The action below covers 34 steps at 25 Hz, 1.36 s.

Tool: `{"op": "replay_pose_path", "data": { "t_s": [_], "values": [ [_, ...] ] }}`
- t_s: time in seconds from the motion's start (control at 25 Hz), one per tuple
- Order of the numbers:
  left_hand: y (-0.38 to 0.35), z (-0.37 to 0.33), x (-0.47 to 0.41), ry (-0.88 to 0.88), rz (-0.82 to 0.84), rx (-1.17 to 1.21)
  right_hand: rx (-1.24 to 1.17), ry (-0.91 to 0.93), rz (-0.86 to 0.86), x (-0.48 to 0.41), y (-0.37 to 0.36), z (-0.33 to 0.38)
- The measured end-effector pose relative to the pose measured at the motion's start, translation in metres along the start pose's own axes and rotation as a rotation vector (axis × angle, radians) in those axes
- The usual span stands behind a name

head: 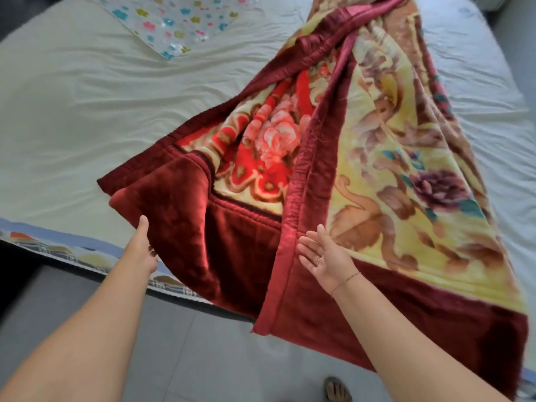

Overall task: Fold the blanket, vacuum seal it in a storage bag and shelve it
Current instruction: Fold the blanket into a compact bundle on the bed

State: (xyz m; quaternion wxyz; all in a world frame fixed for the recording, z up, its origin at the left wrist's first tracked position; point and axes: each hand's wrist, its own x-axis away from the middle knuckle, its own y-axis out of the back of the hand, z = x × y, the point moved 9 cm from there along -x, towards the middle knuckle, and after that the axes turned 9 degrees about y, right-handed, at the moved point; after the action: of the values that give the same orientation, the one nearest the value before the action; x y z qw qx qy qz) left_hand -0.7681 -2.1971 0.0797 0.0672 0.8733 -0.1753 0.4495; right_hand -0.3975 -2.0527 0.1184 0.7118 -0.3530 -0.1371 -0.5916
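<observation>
A thick blanket [362, 158], dark red at its borders with red and yellow flower patterns, lies bunched lengthwise across the bed and hangs over its near edge. My left hand [143, 245] grips the blanket's near left red corner, thumb on top and fingers hidden under the fabric. My right hand [323, 256] is open, palm up, fingers spread beside the satin-trimmed edge of the upper layer, holding nothing. A clear storage bag [174, 21] printed with small coloured flowers lies flat at the far side of the bed.
The bed [87, 111] has a pale wrinkled sheet, with a patterned mattress edge at the near left. Grey floor tiles [188, 343] lie below. A foot in a sandal [336, 390] shows at the bottom.
</observation>
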Motion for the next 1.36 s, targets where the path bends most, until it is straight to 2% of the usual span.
{"op": "replay_pose_path", "data": {
  "t_s": [0.12,0.24,0.32,0.44,0.56,0.64,0.72,0.76,0.8,0.88,0.96,1.04,1.08,1.16,1.2,1.28,1.36],
  "values": [
    [-0.005,-0.014,0.003,-0.074,0.032,0.004,-0.076,-0.03,0.031,0.0,-0.015,-0.005],
    [-0.033,-0.032,0.043,-0.408,0.077,-0.153,-0.143,-0.028,-0.015,-0.001,-0.01,-0.003],
    [-0.078,-0.023,0.099,-0.612,0.25,-0.395,-0.179,-0.014,-0.029,-0.004,-0.008,0.012],
    [-0.142,0.046,0.182,-0.807,0.587,-0.83,-0.202,0.073,0.012,-0.006,-0.008,0.061],
    [-0.178,0.136,0.245,-1.208,0.72,-1.243,-0.071,0.191,0.074,-0.001,-0.002,0.118],
    [-0.183,0.2,0.249,-1.277,0.779,-1.527,0.137,0.23,0.091,0.004,0.003,0.137],
    [-0.174,0.248,0.228,-1.224,0.776,-1.747,0.366,0.252,0.089,0.01,0.003,0.136],
    [-0.164,0.258,0.216,-1.216,0.743,-1.781,0.478,0.252,0.074,0.009,0.002,0.128],
    [-0.152,0.254,0.208,-1.225,0.673,-1.749,0.575,0.251,0.053,0.01,0.0,0.119],
    [-0.128,0.214,0.195,-1.259,0.475,-1.479,0.702,0.258,-0.025,0.005,0.003,0.097],
    [-0.101,0.17,0.168,-1.118,0.201,-1.357,0.862,0.256,-0.211,-0.004,0.014,0.084],
    [-0.078,0.144,0.132,-0.91,-0.066,-1.514,0.964,0.193,-0.393,-0.01,0.024,0.079],
    [-0.069,0.14,0.115,-0.804,-0.11,-1.601,0.945,0.143,-0.438,-0.013,0.025,0.075],
    [-0.062,0.149,0.087,-0.601,-0.023,-1.572,0.894,0.047,-0.493,-0.024,0.027,0.071],
    [-0.064,0.155,0.079,-0.489,0.079,-1.434,0.908,0.004,-0.523,-0.029,0.031,0.071],
    [-0.069,0.157,0.072,-0.319,0.219,-0.977,0.979,-0.072,-0.579,-0.042,0.046,0.07],
    [-0.068,0.158,0.065,-0.215,0.21,-0.773,1.026,-0.118,-0.611,-0.046,0.06,0.07]
  ]
}}
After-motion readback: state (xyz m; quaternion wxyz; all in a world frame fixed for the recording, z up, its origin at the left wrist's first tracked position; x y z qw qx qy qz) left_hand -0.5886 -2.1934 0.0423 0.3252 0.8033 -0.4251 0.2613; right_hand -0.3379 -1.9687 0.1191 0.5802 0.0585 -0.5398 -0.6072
